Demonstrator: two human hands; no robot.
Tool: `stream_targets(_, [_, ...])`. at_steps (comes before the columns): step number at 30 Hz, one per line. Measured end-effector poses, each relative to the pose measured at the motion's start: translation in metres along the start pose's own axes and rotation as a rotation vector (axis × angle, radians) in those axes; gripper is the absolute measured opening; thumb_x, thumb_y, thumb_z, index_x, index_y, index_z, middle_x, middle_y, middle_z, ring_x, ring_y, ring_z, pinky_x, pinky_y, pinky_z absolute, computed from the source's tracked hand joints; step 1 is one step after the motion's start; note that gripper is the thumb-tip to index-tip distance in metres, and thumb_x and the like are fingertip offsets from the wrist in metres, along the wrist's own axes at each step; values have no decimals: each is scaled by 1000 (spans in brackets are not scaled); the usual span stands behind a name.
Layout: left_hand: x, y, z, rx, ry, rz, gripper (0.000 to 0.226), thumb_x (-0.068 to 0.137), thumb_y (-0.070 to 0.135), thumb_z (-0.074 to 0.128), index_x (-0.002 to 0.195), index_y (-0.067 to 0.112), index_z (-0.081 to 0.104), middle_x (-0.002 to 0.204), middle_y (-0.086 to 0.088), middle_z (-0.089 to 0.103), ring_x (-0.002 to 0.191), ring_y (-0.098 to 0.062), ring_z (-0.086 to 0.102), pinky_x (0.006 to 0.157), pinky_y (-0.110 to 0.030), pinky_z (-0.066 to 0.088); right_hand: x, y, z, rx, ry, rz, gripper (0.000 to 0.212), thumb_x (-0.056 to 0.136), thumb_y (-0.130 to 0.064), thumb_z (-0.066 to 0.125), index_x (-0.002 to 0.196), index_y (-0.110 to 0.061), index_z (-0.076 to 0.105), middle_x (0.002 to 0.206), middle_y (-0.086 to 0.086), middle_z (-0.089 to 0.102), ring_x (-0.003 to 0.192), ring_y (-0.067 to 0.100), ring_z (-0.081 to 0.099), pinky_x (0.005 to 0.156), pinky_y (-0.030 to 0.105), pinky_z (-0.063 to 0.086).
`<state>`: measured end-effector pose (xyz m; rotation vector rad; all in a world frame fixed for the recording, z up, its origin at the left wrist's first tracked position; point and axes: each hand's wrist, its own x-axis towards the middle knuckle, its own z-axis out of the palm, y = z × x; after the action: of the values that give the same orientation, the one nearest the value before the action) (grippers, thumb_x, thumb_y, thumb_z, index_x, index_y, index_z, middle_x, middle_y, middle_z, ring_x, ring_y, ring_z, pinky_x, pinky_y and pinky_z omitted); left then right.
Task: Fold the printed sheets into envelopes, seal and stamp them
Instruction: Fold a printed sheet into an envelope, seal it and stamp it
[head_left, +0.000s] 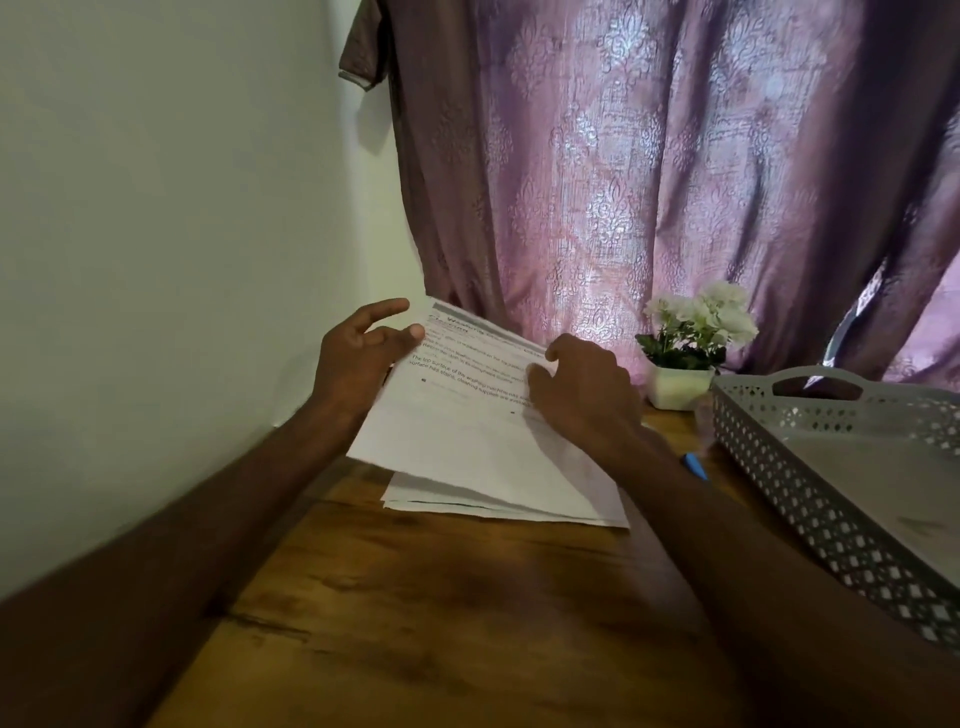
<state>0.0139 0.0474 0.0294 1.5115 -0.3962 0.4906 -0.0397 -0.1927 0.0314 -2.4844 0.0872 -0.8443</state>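
Observation:
A printed white sheet is lifted at a slant above a stack of white sheets lying on the wooden table. My left hand pinches the sheet's far left edge between thumb and fingers. My right hand grips the sheet at its far right edge, fingers curled over the paper. Black text lines run across the sheet's upper part; its lower part is blank. No envelope or stamp shows.
A grey perforated plastic tray stands at the right. A small white pot of white flowers sits behind it by the purple curtain. A blue pen lies beside my right forearm. A pale wall borders the left.

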Motion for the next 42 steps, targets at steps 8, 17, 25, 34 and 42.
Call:
stream_targets(8, [13, 11, -12, -174, 23, -183, 34, 99, 27, 68, 133, 32, 68, 123, 11, 71, 98, 0, 73, 84, -13, 53, 10, -4, -6, 519, -87, 273, 31, 91, -42, 67, 114, -22, 62, 111, 2, 67, 103, 25, 67, 91, 41, 57])
stream_targets(17, [2, 10, -17, -626, -261, -344, 60, 84, 19, 55, 143, 9, 61, 138, -20, 62, 114, -36, 61, 99, -45, 46, 15, -3, -24, 1269, -207, 614, 29, 90, 1, 72, 118, 2, 67, 103, 20, 75, 96, 36, 72, 91, 52, 59])
stream_targets(25, [0, 1, -15, -529, -240, -390, 34, 95, 48, 68, 93, 18, 84, 90, -7, 80, 83, -27, 79, 73, -41, 62, 13, 3, -27, 1248, -244, 589, 28, 85, 2, 73, 113, -3, 74, 98, 13, 76, 83, 30, 71, 75, 44, 61])
stream_targets(34, [-5, 0, -9, -411, -139, -447, 51, 90, 19, 74, 135, -2, 63, 130, -26, 69, 117, -42, 70, 95, -55, 60, 5, 0, -28, 1239, -238, 606, 34, 88, -16, 79, 118, 0, 70, 111, 22, 75, 105, 44, 71, 95, 65, 53])
stream_targets(42, [-6, 0, -6, -285, -72, -412, 42, 88, 17, 80, 124, -3, 69, 119, -22, 76, 110, -39, 74, 99, -54, 59, 5, -1, -24, 1186, -179, 637, 33, 88, -12, 79, 116, 3, 70, 110, 22, 75, 103, 44, 71, 91, 66, 54])
